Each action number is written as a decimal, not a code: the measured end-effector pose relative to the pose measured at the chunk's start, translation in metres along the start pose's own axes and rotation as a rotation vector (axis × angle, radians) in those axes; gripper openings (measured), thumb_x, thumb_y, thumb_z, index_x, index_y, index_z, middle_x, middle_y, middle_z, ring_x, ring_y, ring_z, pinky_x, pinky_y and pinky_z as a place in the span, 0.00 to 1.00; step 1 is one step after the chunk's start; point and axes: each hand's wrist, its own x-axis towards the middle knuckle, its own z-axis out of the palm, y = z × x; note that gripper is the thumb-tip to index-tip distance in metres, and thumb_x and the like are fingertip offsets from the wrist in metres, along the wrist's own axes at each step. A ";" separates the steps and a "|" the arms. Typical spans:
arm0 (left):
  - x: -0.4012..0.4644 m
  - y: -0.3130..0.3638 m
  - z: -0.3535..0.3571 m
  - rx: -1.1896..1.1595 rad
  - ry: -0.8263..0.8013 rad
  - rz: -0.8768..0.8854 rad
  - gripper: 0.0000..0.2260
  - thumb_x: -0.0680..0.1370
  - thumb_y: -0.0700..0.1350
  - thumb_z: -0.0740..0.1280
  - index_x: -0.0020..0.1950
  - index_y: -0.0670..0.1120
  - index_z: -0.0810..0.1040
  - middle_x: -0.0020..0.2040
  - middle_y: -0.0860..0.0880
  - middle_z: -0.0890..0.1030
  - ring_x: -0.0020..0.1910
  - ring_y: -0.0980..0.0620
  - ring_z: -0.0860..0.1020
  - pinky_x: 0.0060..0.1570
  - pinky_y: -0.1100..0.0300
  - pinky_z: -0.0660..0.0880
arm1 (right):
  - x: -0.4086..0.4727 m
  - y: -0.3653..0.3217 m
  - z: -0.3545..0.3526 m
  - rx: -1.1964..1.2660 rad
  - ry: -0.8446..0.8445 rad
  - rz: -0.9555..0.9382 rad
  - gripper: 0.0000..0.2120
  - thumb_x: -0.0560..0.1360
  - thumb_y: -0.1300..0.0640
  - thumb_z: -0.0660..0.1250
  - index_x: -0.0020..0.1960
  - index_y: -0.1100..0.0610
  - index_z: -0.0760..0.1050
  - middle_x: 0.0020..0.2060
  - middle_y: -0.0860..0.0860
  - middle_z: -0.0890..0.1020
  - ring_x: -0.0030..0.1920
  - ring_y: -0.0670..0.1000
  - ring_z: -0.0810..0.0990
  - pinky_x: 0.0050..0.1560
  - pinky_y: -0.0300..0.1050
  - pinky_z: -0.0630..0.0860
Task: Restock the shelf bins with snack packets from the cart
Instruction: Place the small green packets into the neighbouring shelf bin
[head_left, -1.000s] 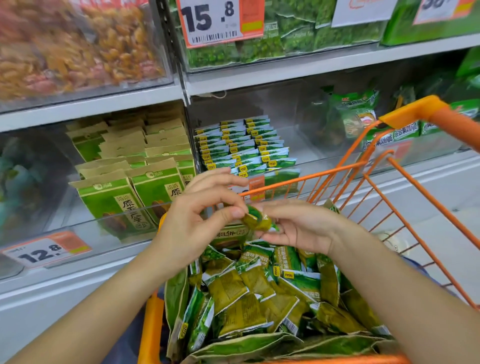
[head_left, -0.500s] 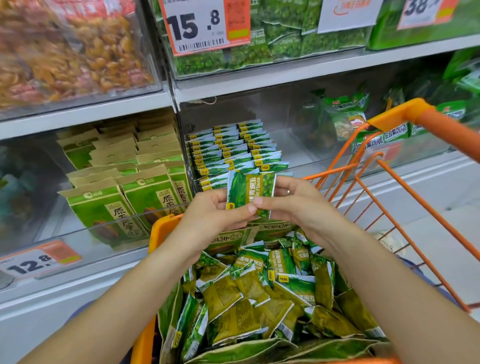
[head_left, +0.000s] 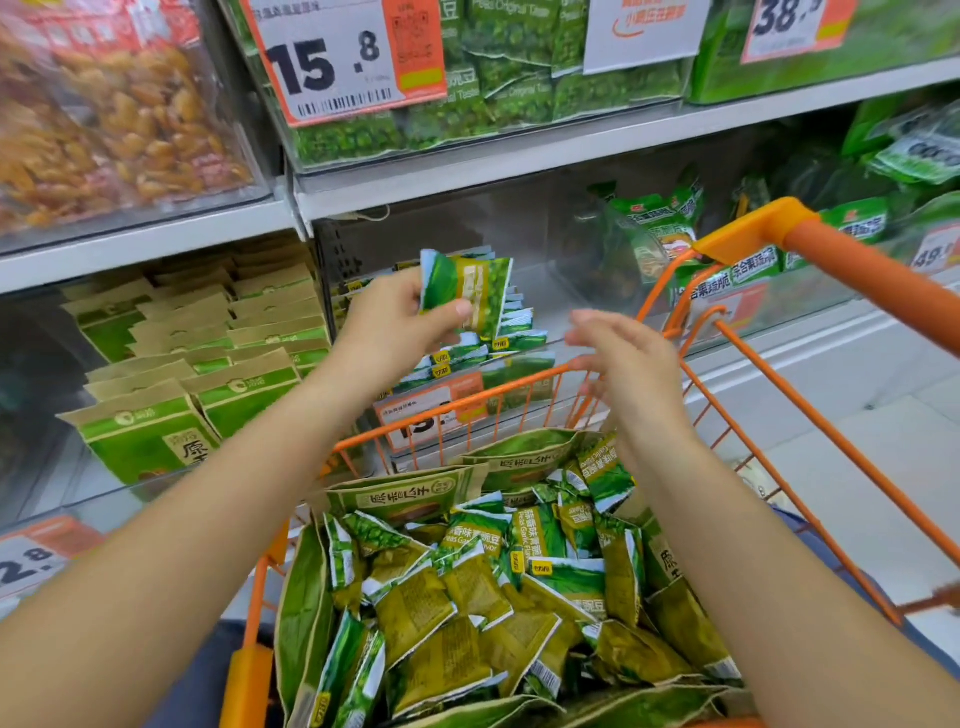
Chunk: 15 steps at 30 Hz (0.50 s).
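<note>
Evidently the left hand (head_left: 395, 332) was pinching a small stack of snack packets (head_left: 467, 293) between thumb and curled fingers, holding them upright and squared, probably so they would slot in on edge like the rows already standing in the shelf bin (head_left: 511, 332) just beyond. The packets hung over the far rim of the orange cart (head_left: 467, 402), right in front of those rows, not yet set down. The right hand (head_left: 623, 364) hovered near the cart's far right corner, fingers loosely spread and holding nothing, likely free to steady or take more. More loose packets (head_left: 488, 587) lay heaped in the cart below, within easy reach of both hands
</note>
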 end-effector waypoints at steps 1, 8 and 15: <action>0.017 0.000 0.005 0.127 0.002 0.055 0.06 0.78 0.45 0.69 0.53 0.46 0.77 0.47 0.47 0.83 0.41 0.54 0.83 0.47 0.55 0.80 | 0.004 -0.003 -0.004 0.081 0.104 -0.018 0.08 0.78 0.60 0.64 0.42 0.54 0.78 0.36 0.49 0.80 0.27 0.42 0.74 0.25 0.34 0.69; 0.079 0.000 0.043 0.583 -0.417 0.104 0.21 0.74 0.49 0.73 0.31 0.45 0.64 0.30 0.47 0.62 0.31 0.49 0.61 0.34 0.56 0.54 | 0.010 -0.004 -0.009 0.235 0.290 -0.057 0.11 0.79 0.62 0.60 0.41 0.55 0.78 0.29 0.48 0.75 0.23 0.43 0.71 0.24 0.34 0.68; 0.092 0.001 0.063 0.789 -0.791 0.088 0.23 0.79 0.48 0.67 0.29 0.46 0.59 0.29 0.49 0.57 0.30 0.50 0.56 0.34 0.57 0.54 | 0.012 -0.006 -0.008 0.264 0.278 -0.056 0.11 0.78 0.61 0.62 0.39 0.54 0.78 0.26 0.46 0.75 0.23 0.44 0.70 0.25 0.35 0.68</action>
